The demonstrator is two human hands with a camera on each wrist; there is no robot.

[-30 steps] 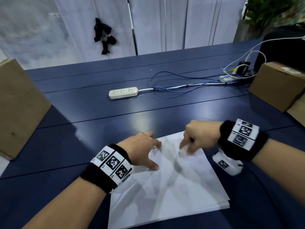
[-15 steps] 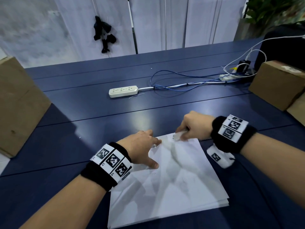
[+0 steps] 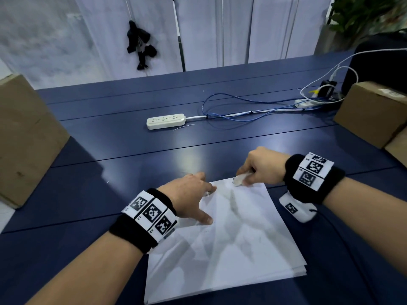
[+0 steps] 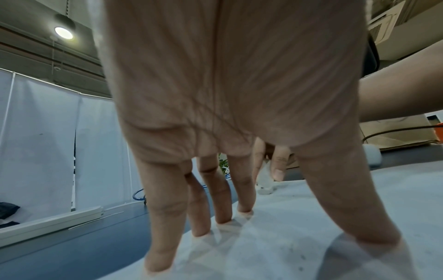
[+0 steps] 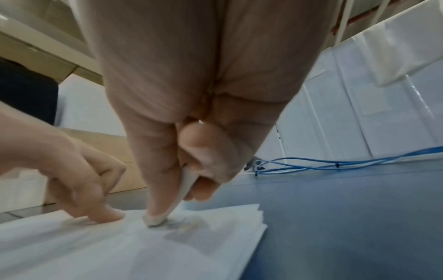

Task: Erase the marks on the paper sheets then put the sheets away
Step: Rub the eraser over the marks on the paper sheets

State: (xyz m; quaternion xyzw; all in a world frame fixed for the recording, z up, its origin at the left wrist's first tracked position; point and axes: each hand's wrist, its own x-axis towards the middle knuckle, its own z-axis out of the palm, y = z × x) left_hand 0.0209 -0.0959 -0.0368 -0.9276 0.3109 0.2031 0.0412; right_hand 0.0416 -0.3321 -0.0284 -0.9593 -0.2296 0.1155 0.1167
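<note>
Paper sheets (image 3: 231, 249) stacked on blue table (image 3: 132, 150) at 6 o'clock; cardboard boxes at 9 o'clock (image 3: 24, 139) and 3 o'clock (image 3: 372, 111), contents not visible. Left hand (image 3: 189, 194) spread, fingertips (image 4: 158, 263) pressing stack's far-left corner; right hand (image 3: 262, 166) pinching white eraser (image 3: 240, 179) against the far edge. Confirmed only from right wrist: eraser tip (image 5: 155, 221) touching top sheet.

The paper sheets (image 3: 231, 249) look matt and faintly creased, the blue table (image 3: 132, 150) smooth and slightly glossy, the boxes (image 3: 372, 111) matt cardboard.
</note>
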